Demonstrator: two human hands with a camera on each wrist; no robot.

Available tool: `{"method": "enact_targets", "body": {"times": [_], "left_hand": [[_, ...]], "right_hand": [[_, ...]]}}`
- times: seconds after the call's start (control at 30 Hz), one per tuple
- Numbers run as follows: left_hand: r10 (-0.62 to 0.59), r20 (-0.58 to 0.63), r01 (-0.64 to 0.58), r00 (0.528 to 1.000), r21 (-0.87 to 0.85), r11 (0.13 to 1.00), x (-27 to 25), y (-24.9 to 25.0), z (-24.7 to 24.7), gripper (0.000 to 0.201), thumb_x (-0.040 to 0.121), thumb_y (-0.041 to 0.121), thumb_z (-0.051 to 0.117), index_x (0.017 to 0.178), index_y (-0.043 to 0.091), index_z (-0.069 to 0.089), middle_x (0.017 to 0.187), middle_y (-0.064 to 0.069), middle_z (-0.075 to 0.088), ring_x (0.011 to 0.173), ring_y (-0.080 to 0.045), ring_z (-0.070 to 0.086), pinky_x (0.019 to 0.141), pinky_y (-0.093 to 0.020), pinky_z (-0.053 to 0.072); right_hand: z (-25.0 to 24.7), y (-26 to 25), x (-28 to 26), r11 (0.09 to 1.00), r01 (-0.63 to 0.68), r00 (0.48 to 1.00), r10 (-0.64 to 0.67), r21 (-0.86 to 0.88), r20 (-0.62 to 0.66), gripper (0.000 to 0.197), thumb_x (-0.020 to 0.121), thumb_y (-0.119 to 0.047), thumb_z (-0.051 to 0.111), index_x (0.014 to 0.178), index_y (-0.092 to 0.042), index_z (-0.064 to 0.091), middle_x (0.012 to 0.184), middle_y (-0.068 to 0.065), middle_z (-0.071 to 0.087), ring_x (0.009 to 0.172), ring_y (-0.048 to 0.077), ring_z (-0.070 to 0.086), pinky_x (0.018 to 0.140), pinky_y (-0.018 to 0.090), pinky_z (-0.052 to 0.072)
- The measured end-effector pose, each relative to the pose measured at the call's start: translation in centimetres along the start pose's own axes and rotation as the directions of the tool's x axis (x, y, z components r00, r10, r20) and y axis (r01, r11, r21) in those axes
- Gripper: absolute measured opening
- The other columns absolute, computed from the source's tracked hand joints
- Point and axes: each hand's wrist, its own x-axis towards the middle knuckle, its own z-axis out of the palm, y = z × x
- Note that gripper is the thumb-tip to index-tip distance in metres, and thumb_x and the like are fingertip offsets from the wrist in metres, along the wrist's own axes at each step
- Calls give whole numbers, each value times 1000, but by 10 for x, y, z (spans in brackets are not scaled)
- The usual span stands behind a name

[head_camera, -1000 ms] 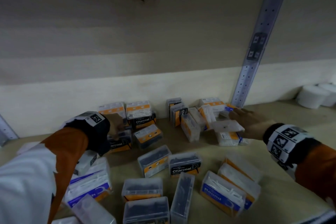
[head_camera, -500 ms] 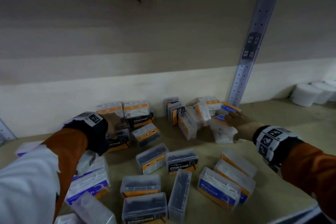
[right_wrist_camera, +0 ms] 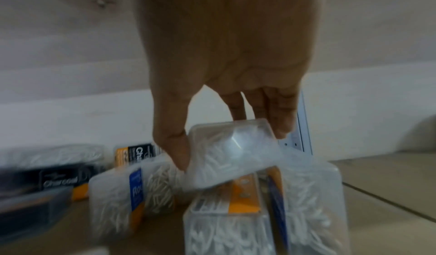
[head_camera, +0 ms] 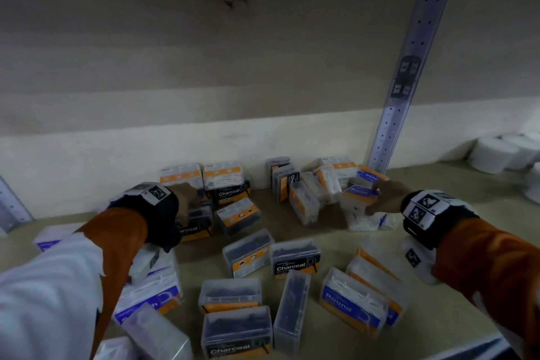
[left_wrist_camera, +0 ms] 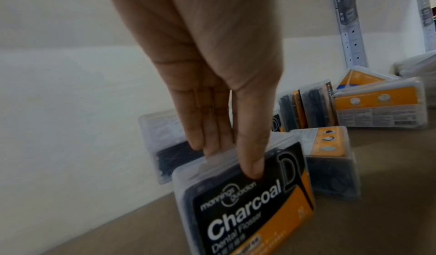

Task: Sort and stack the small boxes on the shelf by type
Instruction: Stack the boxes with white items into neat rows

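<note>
Small clear boxes lie scattered on the wooden shelf (head_camera: 336, 240): dark "Charcoal" ones and white "Round" ones with blue labels. My left hand (head_camera: 187, 199) pinches the top edge of a Charcoal box (head_camera: 194, 226) at the back left. In the left wrist view my thumb and fingers (left_wrist_camera: 250, 165) clamp that box (left_wrist_camera: 247, 206), which stands tilted. My right hand (head_camera: 382, 197) grips a white Round box (head_camera: 361, 196) at the back right. That box (right_wrist_camera: 233, 152) sits tilted over other white boxes (right_wrist_camera: 226, 221), held between thumb and fingers.
A perforated metal upright (head_camera: 409, 73) rises just behind my right hand. White rolls (head_camera: 496, 152) stand at the far right. More Charcoal boxes (head_camera: 236, 330) and Round boxes (head_camera: 350, 301) crowd the shelf front. The back wall is close behind the piles.
My right hand has carried its white box slightly left and down onto the back right pile, and its blue label now faces up. The left hand stays on the Charcoal box.
</note>
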Motion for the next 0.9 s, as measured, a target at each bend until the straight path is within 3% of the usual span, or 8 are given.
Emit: {"method": "enact_targets", "body": {"times": [0.17,0.27,0.37,0.5,0.6,0.67,0.73,0.9], "left_hand": [[-7,-3,7,1000,-35,999,-1,2,0,53,90,24,60,137,4,44,139,-12,48,126,-24,50,94,-26,43],[-7,-14,6,1000,-45,999,-1,2,0,54,90,23,60,137,3,42,140,-13,46,126,-24,49,97,-27,43],[-25,-28,24,999,-49,999,-3,1,3,53,88,25,62,135,5,45,135,-11,49,121,-24,53,97,-28,45],[-33,-71,25,997,-109,994,-7,-5,9,53,83,29,66,130,10,49,130,-8,52,112,-23,56,94,-30,47],[-19,-97,6,995,-136,991,-12,-10,9,49,83,30,65,126,10,52,117,-6,53,96,-20,54,80,-29,46],[-8,-118,-11,993,-159,987,-17,-12,6,46,83,30,65,123,10,54,105,-4,52,87,-19,50,72,-26,40],[5,-145,-31,989,-178,983,-23,-12,3,45,84,30,65,123,11,53,110,-6,54,85,-18,47,73,-25,39],[64,-179,-95,982,-169,981,-36,0,-5,33,83,30,66,109,11,57,94,-3,52,79,-18,48,63,-25,36]], "right_hand": [[-2,-5,7,999,-40,999,39,32,26,64,83,-50,62,128,-5,52,112,9,56,103,22,53,81,24,36],[0,-8,9,998,-55,998,54,9,41,74,78,-49,69,135,-9,45,128,9,55,118,23,52,98,28,40],[1,-11,8,999,-46,998,47,-21,37,77,74,-47,73,135,-8,47,123,8,57,113,23,54,94,26,43],[1,-15,9,1000,-22,1000,22,14,17,99,69,-40,80,146,-7,26,144,11,42,131,25,43,109,37,39],[-1,-16,5,999,-45,998,45,12,-38,105,68,-36,81,146,0,20,143,16,40,132,28,42,106,35,40],[-2,-17,2,997,-73,994,75,26,-82,99,68,-29,83,141,5,24,139,19,43,130,32,43,102,36,41],[-5,-18,2,996,-81,989,86,45,-120,84,75,-22,78,136,7,29,137,21,45,129,33,45,100,36,41],[-10,-17,-11,998,-44,985,51,49,-166,48,87,-26,64,124,3,53,129,17,57,119,27,55,91,27,46]]}}
